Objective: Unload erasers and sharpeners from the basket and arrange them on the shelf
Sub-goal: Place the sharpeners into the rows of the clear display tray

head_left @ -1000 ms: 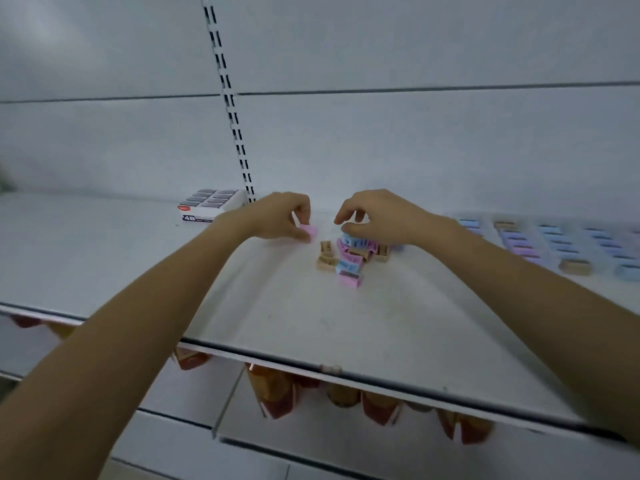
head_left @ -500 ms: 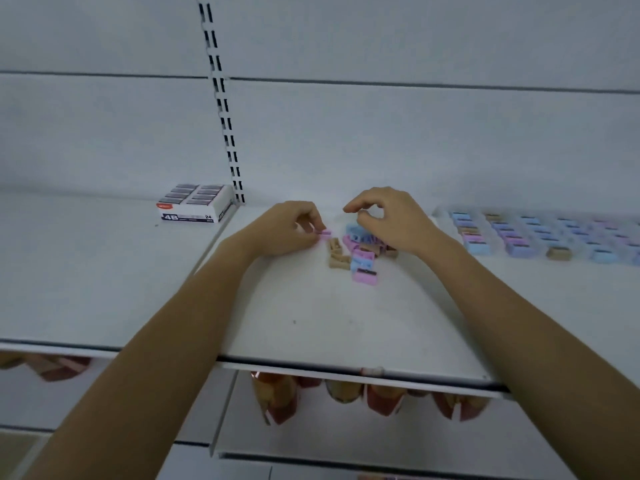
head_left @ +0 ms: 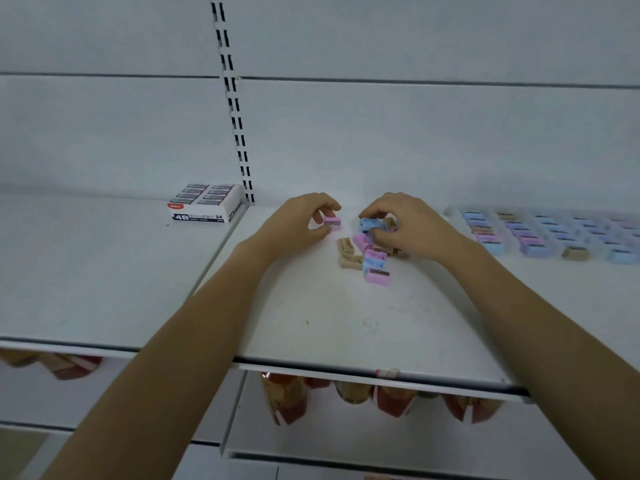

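Eraser box [head_left: 204, 205] (eight erasers showing) sits left of loose sharpeners [head_left: 367, 252].

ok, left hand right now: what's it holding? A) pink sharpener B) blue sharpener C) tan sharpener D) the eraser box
A: the left hand pinches a pink sharpener between thumb and fingers, apart from the loose pile that the right hand is working in; the eraser box sits untouched further left on the shelf.
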`<action>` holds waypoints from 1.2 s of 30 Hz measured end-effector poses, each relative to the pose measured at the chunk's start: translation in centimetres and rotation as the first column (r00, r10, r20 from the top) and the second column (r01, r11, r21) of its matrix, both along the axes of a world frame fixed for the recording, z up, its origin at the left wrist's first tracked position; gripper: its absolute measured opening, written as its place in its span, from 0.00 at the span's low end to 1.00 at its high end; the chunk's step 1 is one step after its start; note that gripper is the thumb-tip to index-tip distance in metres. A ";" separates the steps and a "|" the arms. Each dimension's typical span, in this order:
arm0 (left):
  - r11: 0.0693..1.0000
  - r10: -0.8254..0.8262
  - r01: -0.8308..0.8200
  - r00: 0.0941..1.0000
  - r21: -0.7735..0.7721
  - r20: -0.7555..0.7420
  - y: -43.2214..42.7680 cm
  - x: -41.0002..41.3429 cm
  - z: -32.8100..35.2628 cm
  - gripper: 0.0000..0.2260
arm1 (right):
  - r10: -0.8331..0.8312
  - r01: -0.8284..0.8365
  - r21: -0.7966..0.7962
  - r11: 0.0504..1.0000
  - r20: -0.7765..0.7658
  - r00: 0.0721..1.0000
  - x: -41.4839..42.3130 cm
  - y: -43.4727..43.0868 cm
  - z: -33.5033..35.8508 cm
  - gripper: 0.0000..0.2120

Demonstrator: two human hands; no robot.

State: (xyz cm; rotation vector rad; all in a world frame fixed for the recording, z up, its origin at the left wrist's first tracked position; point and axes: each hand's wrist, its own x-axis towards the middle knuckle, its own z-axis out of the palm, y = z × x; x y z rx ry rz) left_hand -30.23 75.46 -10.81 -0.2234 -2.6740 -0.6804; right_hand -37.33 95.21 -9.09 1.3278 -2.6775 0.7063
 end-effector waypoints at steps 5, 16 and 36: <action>0.999 0.005 -0.007 0.999 -0.051 -0.046 0.5 0.2 0.1 0.11 | -0.040 0.033 -0.128 0.991 -0.056 0.998 0.7 0.0 0.5 0.19; 0.999 0.031 -0.037 0.987 -0.039 -0.156 0.6 0.2 0.1 0.10 | 0.006 0.003 -0.317 0.948 0.028 1.000 1.1 0.0 0.4 0.12; 0.993 0.026 -0.039 0.993 -0.110 -0.118 2.3 0.2 1.4 0.15 | -0.050 0.039 -0.356 0.934 -0.022 0.998 1.1 0.6 -0.5 0.11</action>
